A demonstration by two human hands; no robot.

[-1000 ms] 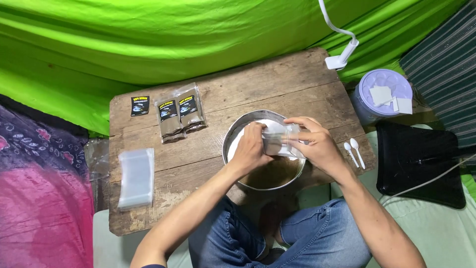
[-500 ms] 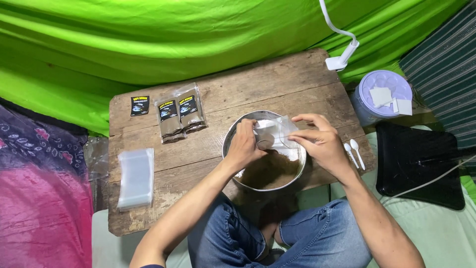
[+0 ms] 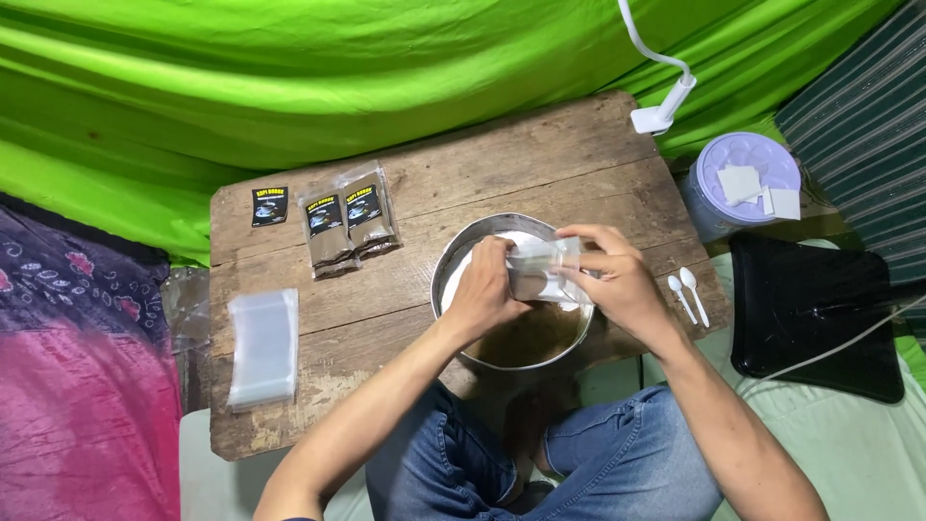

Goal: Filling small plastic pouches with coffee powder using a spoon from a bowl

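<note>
Both hands are pinching a small clear plastic pouch (image 3: 542,267) above the metal bowl (image 3: 453,265) on the wooden desk (image 3: 540,164): left hand (image 3: 485,291) gripping its left edge, right hand (image 3: 622,280) its right. The pouch's contents are probably too blurred to tell.

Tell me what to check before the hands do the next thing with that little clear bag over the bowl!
1. Both hands on the bag: ok. Left hand and right hand hold the clear bag between them.
2. Bag over the metal bowl: ok, so spills would likely fall inside.
3. Bag mouth open: cannot tell, fingers hide it.
4. Brown powder left in the bowl: ok.
5. White spoons within reach: ok, lying on the table beside the right hand.
6. Spare empty bags ready: ok, stacked at the left of the wooden table.
</note>
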